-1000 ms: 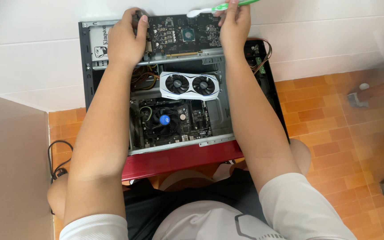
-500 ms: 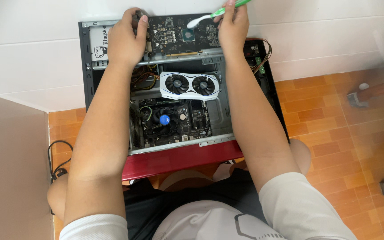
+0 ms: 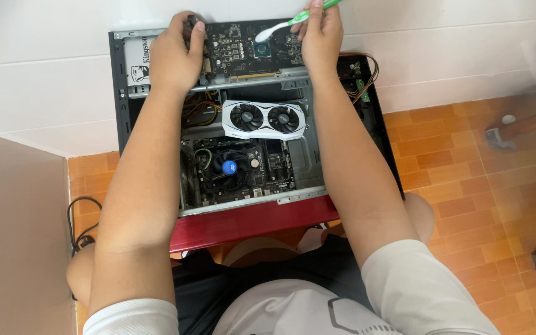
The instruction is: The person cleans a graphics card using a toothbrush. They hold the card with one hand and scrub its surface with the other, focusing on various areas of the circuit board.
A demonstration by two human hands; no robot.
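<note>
Cleaning of a bare dark circuit board (image 3: 243, 49), which rested at the far end of the open black computer case (image 3: 118, 124). Left hand (image 3: 176, 53) clenched the board's edge; right hand (image 3: 321, 37) grasped a green-handled toothbrush (image 3: 280, 26), bristles on the central chip. Light, short strokes seemed advisable.

Floor (image 3: 466, 161): orange tiles, ran from 9 to 3 o'clock.
Case (image 3: 249, 223): lay open on the floor, at centre.
Cable (image 3: 79, 217): black, lay at 8 o'clock beside the case.
</note>
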